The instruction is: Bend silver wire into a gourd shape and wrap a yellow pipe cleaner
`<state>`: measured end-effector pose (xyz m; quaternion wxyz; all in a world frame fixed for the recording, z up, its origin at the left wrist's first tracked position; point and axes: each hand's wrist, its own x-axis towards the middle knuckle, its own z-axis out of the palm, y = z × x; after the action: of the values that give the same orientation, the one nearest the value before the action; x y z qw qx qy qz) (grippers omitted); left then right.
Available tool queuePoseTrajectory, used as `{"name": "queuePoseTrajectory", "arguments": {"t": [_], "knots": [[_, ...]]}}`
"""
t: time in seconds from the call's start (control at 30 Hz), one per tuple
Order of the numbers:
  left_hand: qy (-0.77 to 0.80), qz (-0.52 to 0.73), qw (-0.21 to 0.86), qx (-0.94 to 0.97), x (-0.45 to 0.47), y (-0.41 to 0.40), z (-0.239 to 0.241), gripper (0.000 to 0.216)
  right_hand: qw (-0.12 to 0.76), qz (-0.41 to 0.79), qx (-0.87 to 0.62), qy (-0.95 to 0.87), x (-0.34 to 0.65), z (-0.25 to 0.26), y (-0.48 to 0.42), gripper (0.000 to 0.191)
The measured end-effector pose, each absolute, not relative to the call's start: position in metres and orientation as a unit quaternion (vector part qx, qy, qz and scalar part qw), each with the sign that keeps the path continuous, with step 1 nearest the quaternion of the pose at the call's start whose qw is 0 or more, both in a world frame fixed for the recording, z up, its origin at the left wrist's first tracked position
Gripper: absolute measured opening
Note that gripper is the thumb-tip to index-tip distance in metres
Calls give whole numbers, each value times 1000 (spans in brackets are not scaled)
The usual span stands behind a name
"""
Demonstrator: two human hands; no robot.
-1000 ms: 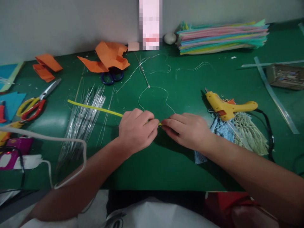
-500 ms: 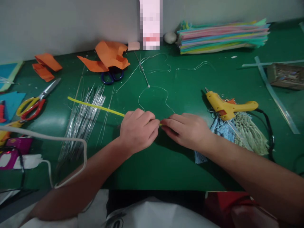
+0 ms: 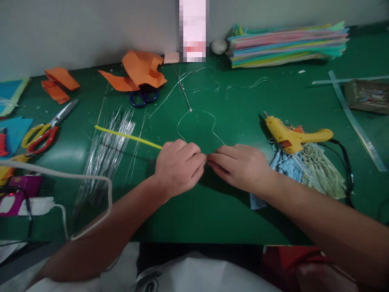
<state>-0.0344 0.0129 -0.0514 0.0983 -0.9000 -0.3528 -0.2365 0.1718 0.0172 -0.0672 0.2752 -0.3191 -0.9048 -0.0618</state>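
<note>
A thin yellow strip (image 3: 130, 136) runs from over the metal wires into my left hand (image 3: 180, 167), whose fingers are closed around it. My right hand (image 3: 238, 164) pinches at the strip's other end, its fingertips almost touching those of the left. Only a speck of yellow shows between the two hands. A thin wire (image 3: 214, 123) bent into a curved outline leads from a twisted stem down behind both hands. The stretch of strip inside my left fist is hidden.
Left lie a bundle of silvery wires (image 3: 114, 142), scissors (image 3: 50, 127) and a white cable (image 3: 91, 177) crossing near my left forearm. A yellow glue gun (image 3: 291, 136) rests on tassels (image 3: 325, 170) at right. Orange paper (image 3: 142, 71) and colourful strips (image 3: 288, 48) line the back.
The yellow strip's free end has slid right, toward my left hand, and less of it sticks out. The yellow gap between my fingertips has narrowed.
</note>
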Motion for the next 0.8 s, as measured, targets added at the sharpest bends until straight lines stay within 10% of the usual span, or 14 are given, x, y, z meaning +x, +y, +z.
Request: {"name": "queuePoseTrajectory", "arguments": {"t": [0.8], "knots": [[-350,-350,62,-867,-41,6,-47,7,264,-26,-352,-898,172,-68,18,20]]}}
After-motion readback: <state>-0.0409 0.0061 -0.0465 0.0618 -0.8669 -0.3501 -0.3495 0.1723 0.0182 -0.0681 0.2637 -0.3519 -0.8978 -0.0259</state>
